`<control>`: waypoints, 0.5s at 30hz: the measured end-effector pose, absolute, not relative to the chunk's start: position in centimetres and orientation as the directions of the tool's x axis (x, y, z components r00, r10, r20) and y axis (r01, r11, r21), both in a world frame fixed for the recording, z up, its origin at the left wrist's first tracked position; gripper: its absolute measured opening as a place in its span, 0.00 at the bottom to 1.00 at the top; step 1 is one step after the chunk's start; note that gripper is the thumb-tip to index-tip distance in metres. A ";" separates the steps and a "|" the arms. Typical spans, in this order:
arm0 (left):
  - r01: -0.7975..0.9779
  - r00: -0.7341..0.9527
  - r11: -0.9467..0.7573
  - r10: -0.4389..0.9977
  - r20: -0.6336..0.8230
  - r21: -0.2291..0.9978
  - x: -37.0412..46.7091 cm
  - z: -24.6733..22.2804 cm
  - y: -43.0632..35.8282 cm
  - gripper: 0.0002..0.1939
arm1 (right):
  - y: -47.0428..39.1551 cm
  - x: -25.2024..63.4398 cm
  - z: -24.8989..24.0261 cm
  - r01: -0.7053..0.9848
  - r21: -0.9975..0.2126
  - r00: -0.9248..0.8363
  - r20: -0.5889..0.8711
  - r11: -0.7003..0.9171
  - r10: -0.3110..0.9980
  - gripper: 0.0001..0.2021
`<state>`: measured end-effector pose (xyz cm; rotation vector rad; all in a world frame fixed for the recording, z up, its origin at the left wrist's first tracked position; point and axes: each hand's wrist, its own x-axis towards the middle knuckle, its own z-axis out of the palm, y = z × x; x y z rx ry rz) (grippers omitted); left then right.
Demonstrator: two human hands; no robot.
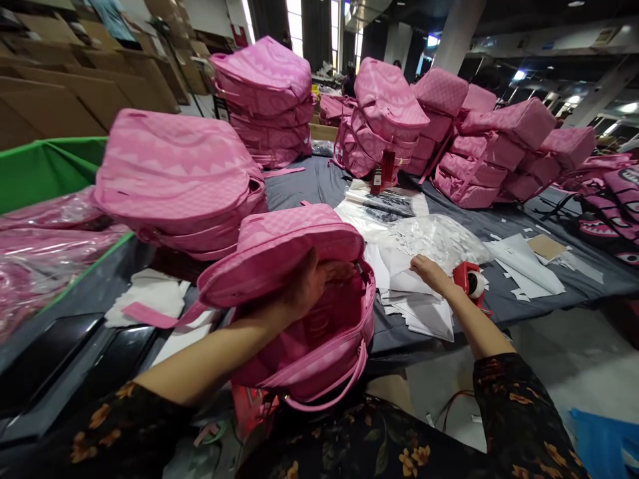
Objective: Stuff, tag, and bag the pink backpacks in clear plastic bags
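Observation:
A pink backpack (309, 372) stands upright at the table edge in front of me, unzipped, with its flap (279, 253) folded back to the left. My left hand (317, 283) is in the opening with fingers stretched out, its back against the underside of the flap. The fingertips are partly in shadow. To the right, my right hand (430, 273) pinches the edge of a white paper sheet (399, 263), which lies over a loose stack of white papers (424, 316). A red tape dispenser (468, 283) with a white roll sits beside my right wrist.
A full pink backpack (180, 179) lies at left, with more stacked pink backpacks (269, 100) along the back. Clear plastic bags (434, 236) lie behind the papers. A green-lined bin (50, 166) holds plastic-wrapped pink goods. Black flat panels (54, 352) lie at lower left.

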<state>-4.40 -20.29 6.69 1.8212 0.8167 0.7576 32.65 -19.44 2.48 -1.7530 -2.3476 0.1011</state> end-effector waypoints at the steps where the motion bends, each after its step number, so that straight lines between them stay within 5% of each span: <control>1: 0.114 0.619 -0.186 0.781 0.077 0.976 -4.4 6.8 -20.2 0.41 | -20.0 32.3 3.0 0.937 -0.164 -0.289 0.132 0.308 0.948 0.07; 4: 0.080 0.653 -0.075 0.757 0.005 0.994 -4.6 7.8 -20.2 0.45 | -21.9 30.6 5.4 0.892 -0.222 -0.365 0.163 0.394 0.917 0.08; 9: 0.265 0.659 -0.040 0.737 -0.151 0.963 -4.5 9.8 -19.9 0.39 | -25.6 24.4 10.0 0.684 -0.515 -0.492 0.197 0.516 0.848 0.12; 12: 0.301 0.683 0.117 0.667 -0.300 0.946 -4.6 9.8 -19.2 0.38 | -26.8 19.4 10.5 0.573 -0.660 -0.558 0.119 0.485 0.821 0.16; 15: 0.359 0.695 0.035 0.657 -0.292 0.933 -5.4 8.6 -18.3 0.27 | -27.2 14.5 9.4 0.540 -0.737 -0.559 0.045 0.406 0.828 0.16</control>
